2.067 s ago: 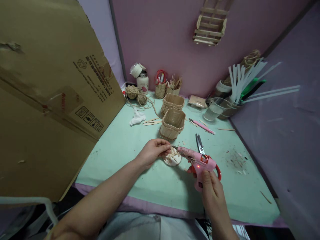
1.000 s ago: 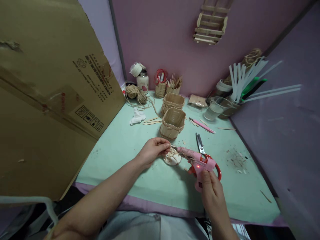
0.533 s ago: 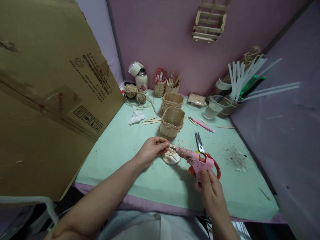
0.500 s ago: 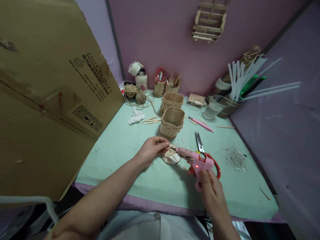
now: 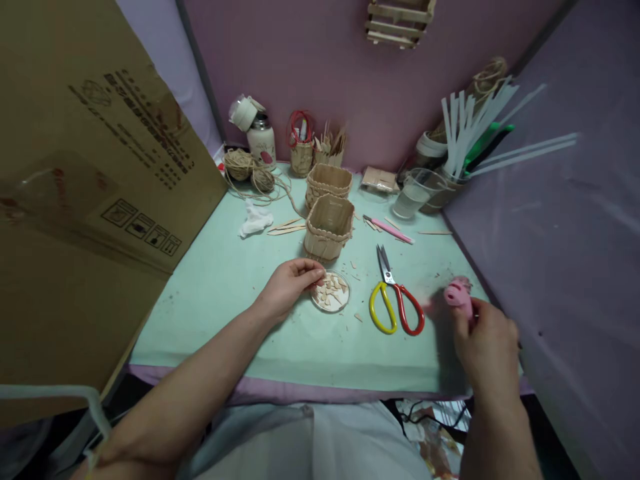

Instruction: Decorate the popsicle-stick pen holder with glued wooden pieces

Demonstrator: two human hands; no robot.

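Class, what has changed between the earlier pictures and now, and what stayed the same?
The right hand, still holding the pink glue gun, moved right, away from the left hand, uncovering more of the scissors. The left hand stayed pinched, near the dish; both baskets stayed put.

A mauve wall (image 5: 300, 60) is rising behind the desk (image 5: 210, 280), with a slatted wooden rack (image 5: 397, 29) hanging on it. A purple wall (image 5: 560, 227) is standing at the right, catching faint pale streaks, and a lilac wall (image 5: 163, 40) is showing at the left behind a large printed cardboard box (image 5: 45, 300). Mint covering is spreading over the desk, purple edging (image 5: 320, 392) peeking out below. A pale rail (image 5: 50, 393) is curving at lower left. Dim, soft light is falling throughout.
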